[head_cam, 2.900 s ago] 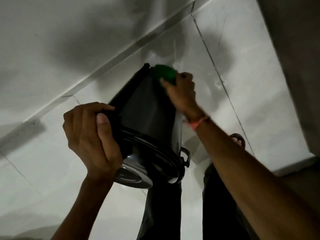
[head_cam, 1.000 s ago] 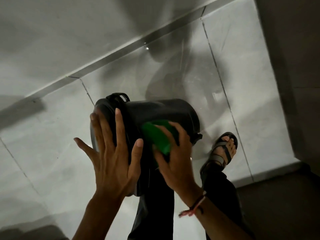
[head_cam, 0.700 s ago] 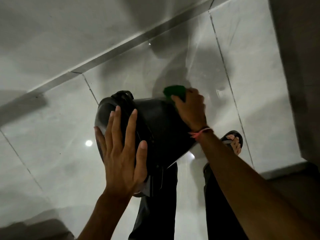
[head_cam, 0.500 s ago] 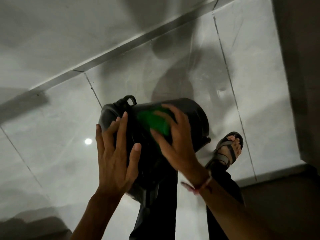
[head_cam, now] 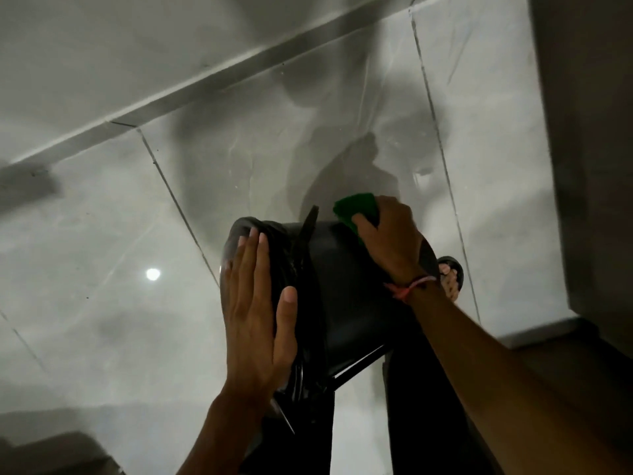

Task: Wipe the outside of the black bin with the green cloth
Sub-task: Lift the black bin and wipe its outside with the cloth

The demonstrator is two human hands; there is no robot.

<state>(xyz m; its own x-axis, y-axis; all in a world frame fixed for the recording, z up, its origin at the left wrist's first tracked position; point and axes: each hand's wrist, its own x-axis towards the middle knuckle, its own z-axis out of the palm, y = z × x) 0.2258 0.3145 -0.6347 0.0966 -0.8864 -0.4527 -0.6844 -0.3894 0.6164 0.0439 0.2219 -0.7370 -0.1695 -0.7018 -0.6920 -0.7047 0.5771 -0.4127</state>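
1. Head view shows the bin (head_cam: 346, 286) tipped on its side above the floor (head_cam: 102, 269), propped against my dark-trousered legs (head_cam: 421, 406), lid end toward my left.
2. My left hand (head_cam: 257, 323) lies flat on the lid end, fingers straight and together, thumb apart: a brace, pinching nothing.
3. My right hand (head_cam: 390, 238) is curled around the cloth (head_cam: 354, 209), pressing it onto the far upper wall of the bin, near its base end.
4. To do this pass well, I judge the cloth should stay flat under the palm and travel in long overlapping strokes along the wall, while the left hand turns the bin a little after each stroke so no strip is missed.
5. The brace matters: with only a flat palm, the bin could roll off my legs under a hard push.
6. Hidden: the bin's underside and far face, most of the cloth under my fingers, and any dirt, since black plastic in dim light shows nothing. Only one sandalled foot (head_cam: 450, 275) shows.
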